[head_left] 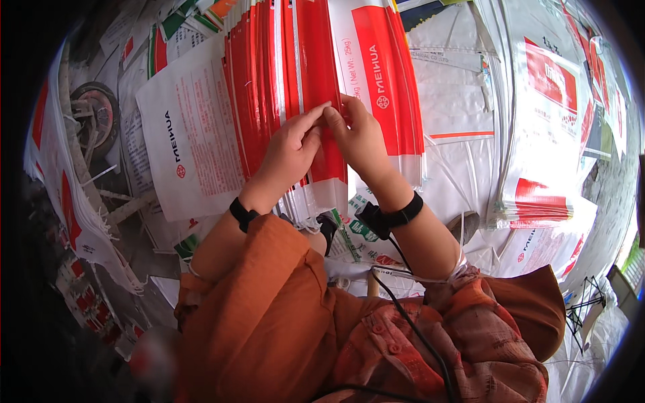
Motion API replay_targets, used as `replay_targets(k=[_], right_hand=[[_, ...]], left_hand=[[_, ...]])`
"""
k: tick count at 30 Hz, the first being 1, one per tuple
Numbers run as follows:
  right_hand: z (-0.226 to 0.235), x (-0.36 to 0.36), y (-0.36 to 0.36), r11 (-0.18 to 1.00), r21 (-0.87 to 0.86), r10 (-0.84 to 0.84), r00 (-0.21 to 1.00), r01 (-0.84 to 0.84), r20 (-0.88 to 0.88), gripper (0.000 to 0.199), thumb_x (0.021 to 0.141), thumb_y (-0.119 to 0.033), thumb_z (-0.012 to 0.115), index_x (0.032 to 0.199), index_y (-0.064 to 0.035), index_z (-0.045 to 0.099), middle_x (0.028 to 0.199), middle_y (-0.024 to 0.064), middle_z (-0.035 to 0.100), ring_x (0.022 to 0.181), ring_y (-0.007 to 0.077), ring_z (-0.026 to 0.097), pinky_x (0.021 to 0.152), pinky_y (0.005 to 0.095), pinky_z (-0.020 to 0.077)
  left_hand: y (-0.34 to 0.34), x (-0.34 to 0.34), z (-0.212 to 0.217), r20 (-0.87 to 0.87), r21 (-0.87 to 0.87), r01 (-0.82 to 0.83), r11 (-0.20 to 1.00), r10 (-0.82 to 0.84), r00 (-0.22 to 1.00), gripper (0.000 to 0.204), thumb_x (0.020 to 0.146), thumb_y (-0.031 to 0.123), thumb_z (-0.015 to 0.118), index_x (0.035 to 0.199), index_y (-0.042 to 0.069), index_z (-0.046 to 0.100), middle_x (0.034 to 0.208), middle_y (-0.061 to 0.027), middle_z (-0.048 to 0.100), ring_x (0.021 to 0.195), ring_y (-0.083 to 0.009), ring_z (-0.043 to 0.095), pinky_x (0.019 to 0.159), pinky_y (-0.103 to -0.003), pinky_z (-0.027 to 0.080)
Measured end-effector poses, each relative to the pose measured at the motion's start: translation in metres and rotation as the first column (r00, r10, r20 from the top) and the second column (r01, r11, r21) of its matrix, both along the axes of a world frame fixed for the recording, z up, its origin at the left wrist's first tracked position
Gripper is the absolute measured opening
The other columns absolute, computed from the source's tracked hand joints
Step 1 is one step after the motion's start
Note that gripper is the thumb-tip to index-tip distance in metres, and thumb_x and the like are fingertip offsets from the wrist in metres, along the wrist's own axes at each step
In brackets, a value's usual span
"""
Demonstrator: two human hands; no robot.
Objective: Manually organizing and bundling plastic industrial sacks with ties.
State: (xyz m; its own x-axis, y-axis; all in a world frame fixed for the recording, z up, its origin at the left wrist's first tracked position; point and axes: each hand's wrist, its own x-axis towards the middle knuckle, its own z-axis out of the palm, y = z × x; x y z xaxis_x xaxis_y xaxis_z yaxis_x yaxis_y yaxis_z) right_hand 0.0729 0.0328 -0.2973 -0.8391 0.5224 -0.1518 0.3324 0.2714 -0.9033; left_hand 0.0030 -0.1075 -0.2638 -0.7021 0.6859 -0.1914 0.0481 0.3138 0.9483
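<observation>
At the lower centre of the frame, brown and patterned clothing (269, 295) is nearest to the camera. Above it, each wrist carries a dark band; the one on the right wrist (391, 216) has a cable beside it. The left hand (293, 142) and right hand (359, 138) meet at upper centre, with thumbs and forefingers drawn together at the fold line of the red sacks. Whether either hand pinches a sack edge cannot be told, as the fingers cover the contact point. The pile of red sacks (255, 87) lies directly under and beyond both hands, extending to the top of the frame. Status, as a judgement: work on the pile is partway; the strips left of the hands are fanned and overlapped, while the red-and-white sack (396, 87) right of the hands presents a broad face and appears unfanned. The number of sacks done or remaining cannot be determined. A white printed sack (201, 127) adjoins the pile at left. Farther out, white sacks (457, 101) lie right of centre, labelled sacks (551, 87) at upper right, and a wheel (97, 117) at upper left.
</observation>
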Motion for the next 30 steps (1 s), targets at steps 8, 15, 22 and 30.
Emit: replay_targets(k=[8,15,22,30], right_hand=[[0.002,0.0,-0.012,0.981,-0.093,-0.178,0.976,0.168,-0.121,0.04,0.095,-0.002,0.051,0.134,-0.002,0.058,0.103,0.0285,0.068,0.093,0.0448,0.067,0.081,0.0483,0.054],[0.006,0.002,-0.005,0.989,-0.144,0.027,0.999,-0.031,-0.031,0.031,0.097,-0.009,0.057,0.127,-0.0031,0.062,0.105,0.0234,0.07,0.099,0.041,0.068,0.085,0.0425,0.0547],[0.002,0.004,-0.004,0.991,-0.087,-0.108,0.993,0.104,-0.054,0.033,0.095,-0.013,0.062,0.127,-0.0041,0.063,0.103,0.0269,0.069,0.097,0.0397,0.069,0.083,0.0424,0.0548],[-0.009,0.006,-0.003,0.999,-0.054,-0.003,0.98,-0.008,-0.198,0.035,0.094,-0.011,0.063,0.128,-0.0045,0.064,0.105,0.0242,0.069,0.087,0.0366,0.069,0.081,0.0422,0.055]], left_hand=[[0.001,-0.005,-0.021,-0.463,-0.045,-0.207,0.977,0.163,0.871,0.056,0.096,-0.002,0.056,0.149,0.003,0.039,0.155,-0.018,0.033,0.141,-0.0285,0.042,0.113,-0.04,0.041],[0.004,-0.004,0.006,-0.241,-0.14,-0.093,0.986,0.058,0.969,0.048,0.091,-0.003,0.06,0.139,0.005,0.055,0.126,-0.0177,0.063,0.118,-0.0308,0.062,0.103,-0.038,0.05],[0.002,-0.003,-0.003,-0.562,-0.202,-0.043,0.978,-0.079,0.824,0.049,0.091,0.0,0.065,0.138,0.01,0.057,0.14,-0.0128,0.054,0.135,-0.0253,0.05,0.101,-0.035,0.049],[-0.004,-0.011,-0.008,-0.034,-0.05,-0.146,0.988,0.145,0.989,0.058,0.093,0.002,0.066,0.146,0.006,0.045,0.145,-0.0155,0.052,0.131,-0.0276,0.054,0.1,-0.034,0.052]])
